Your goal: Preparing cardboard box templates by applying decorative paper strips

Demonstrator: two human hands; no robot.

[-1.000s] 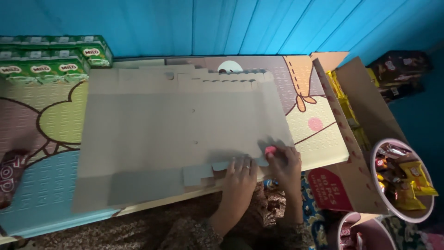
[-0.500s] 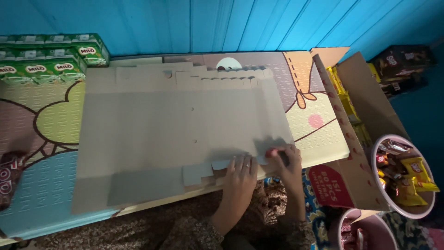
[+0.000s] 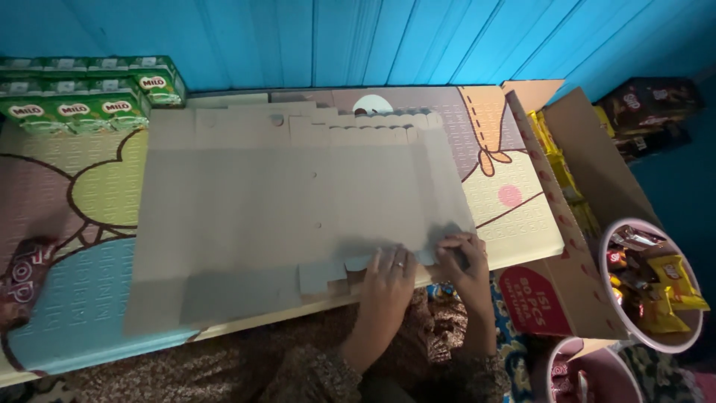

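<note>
Flat grey cardboard sheet lies spread across the play mat, covering most of its middle; sheet's near edge at 6 o'clock has small cut tabs. Left hand rests palm down on that near edge, fingers spread flat, pressing the tabs, gripping nothing; ring on one finger. Right hand just beside it at 3 o'clock, on the sheet's near right corner, fingers curled in; whether it holds anything, cannot tell from this view. The two hands nearly touch. Far edge of the sheet at 12 o'clock shows a stepped row of tabs and a round hole. Green drink cartons stacked at 10 o'clock of the sheet, against the blue wall, on the mat's far left corner. Open cardboard box at 3 o'clock of the sheet, touching the mat's right edge, yellow packs inside along its left wall. Round tub at 4 o'clock, beside the box, filled with yellow and dark snack packets. Second tub at 5 o'clock, only partly in view. Dark packets at 2 o'clock, behind the box. Dark wrapper on the mat's left edge at 8 o'clock, well apart from both hands.
</note>
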